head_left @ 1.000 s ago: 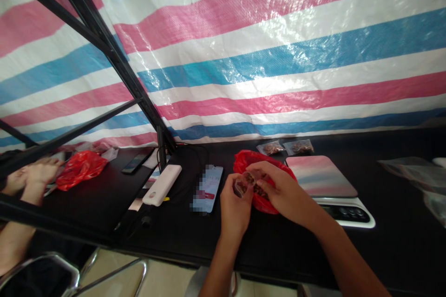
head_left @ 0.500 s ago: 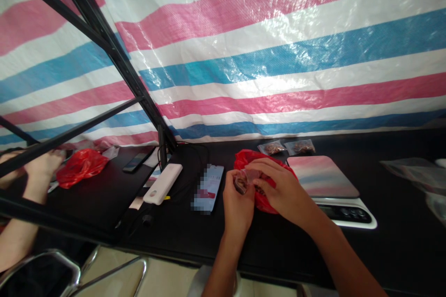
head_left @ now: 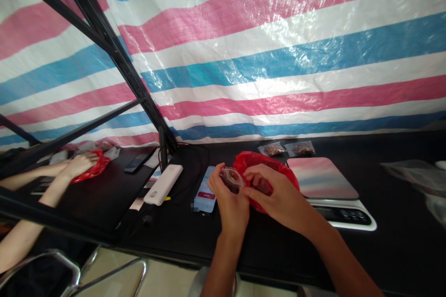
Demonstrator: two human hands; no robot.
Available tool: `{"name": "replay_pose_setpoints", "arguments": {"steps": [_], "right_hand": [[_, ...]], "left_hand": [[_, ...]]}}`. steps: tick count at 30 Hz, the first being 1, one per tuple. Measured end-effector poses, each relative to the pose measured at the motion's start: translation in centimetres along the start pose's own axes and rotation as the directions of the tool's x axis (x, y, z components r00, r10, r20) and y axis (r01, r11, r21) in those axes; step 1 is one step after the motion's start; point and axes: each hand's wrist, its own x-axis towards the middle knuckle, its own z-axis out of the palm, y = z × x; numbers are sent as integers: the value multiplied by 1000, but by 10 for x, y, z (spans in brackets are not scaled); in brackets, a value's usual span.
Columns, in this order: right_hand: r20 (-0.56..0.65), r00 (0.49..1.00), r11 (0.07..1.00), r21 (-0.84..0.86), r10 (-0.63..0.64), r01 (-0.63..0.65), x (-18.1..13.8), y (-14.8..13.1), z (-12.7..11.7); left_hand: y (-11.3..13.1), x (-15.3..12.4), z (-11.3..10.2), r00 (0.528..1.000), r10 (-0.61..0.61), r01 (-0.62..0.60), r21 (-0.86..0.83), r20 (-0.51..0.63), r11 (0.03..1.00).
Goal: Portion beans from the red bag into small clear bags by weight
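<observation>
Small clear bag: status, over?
Left hand pinches small clear bag; right hand at its edge, grip unclear. Held above red bag. Phone and scale alongside, nothing blocking.

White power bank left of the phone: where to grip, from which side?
Pinch the power bank across its narrow width near the middle, fingers coming from above. It lies flat, long and slim; the black frame post stands close by its far end, so stay toward the near half.
</observation>
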Motion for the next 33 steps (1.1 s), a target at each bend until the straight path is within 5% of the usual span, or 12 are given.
{"name": "replay_pose_setpoints", "arguments": {"steps": [6, 10, 17, 20, 23, 26, 30, 33], "right_hand": [[-97, 989, 993, 41, -109, 113, 1, -7, 4], [-234, 957, 985, -45, -173, 167, 1, -7, -5], [-278, 956, 994, 36, -89, 103, 2, -10, -13], [-396, 918, 991, 124, 10, 42, 1, 1, -31], [-359, 924, 978, 198, 134, -65, -5, 22, -61], [-396, 893, 970, -13, 216, -241, -16, 43, -89], [-479, 830, 847, -278, 286, -453, -28, 59, -109], [-534, 789, 764, -358, 304, -537, -32, 66, -113]], "left_hand": [[0, -1, 1, 995, 102, -102, -1, 10, 995], [4, -1, 0, 986, 25, -32, 38, 165, 999], [12, -6, 5, 975, 78, -62, -82, 208, 995], [11, -6, 4, 939, 110, -91, -73, 326, 993], [10, -6, -1, 898, 138, -138, -30, 418, 990], [9, -5, -5, 896, 136, -155, 12, 422, 988], [9, -4, -7, 887, 156, -185, 25, 434, 983], [11, -6, -4, 772, 247, -323, 27, 586, 946]]}}
